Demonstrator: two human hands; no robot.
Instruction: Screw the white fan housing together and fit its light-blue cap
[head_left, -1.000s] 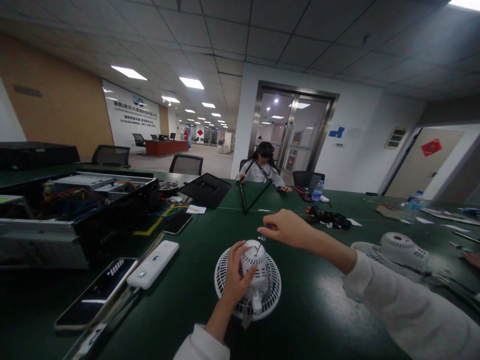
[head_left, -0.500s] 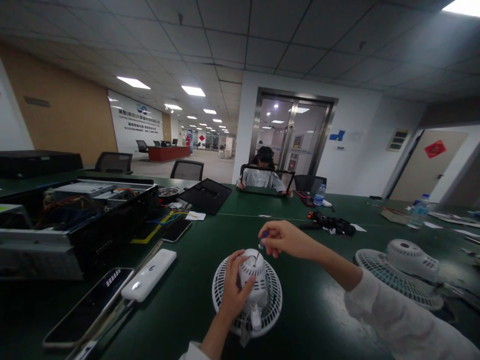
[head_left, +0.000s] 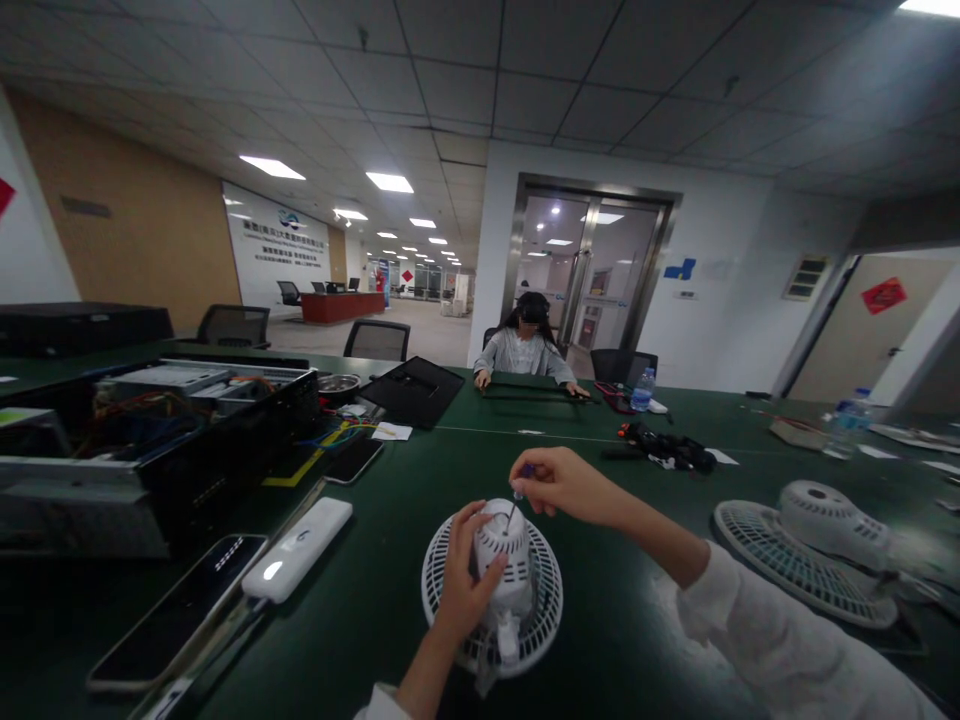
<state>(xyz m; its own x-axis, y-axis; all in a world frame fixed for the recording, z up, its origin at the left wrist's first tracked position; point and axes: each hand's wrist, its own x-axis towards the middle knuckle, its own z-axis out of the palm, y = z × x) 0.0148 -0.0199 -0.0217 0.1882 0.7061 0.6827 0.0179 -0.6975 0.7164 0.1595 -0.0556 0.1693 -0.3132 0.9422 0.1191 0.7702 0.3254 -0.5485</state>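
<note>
A small white fan lies face down on the green table, its round grille point(head_left: 553, 603) flat and its motor housing point(head_left: 516, 572) pointing up. My left hand point(head_left: 459, 585) is wrapped round the left side of that housing, thumb across the front. Above it, my right hand point(head_left: 556, 482) pinches a screwdriver point(head_left: 512, 514) with a purple handle. The screwdriver slants down, and its tip meets the top of the housing; the screw under it is too small to make out.
On the left are an open computer case point(head_left: 225, 440), a white power bank point(head_left: 300, 550) and a phone point(head_left: 180, 610). A second white fan point(head_left: 832, 530) lies to the right. Across the table a person point(head_left: 525, 345) holds a black frame point(head_left: 532, 394) near a water bottle point(head_left: 643, 390).
The person opposite has lowered the black frame from upright to nearly flat on the table. My right hand has shifted slightly left with the screwdriver; my left hand keeps its hold.
</note>
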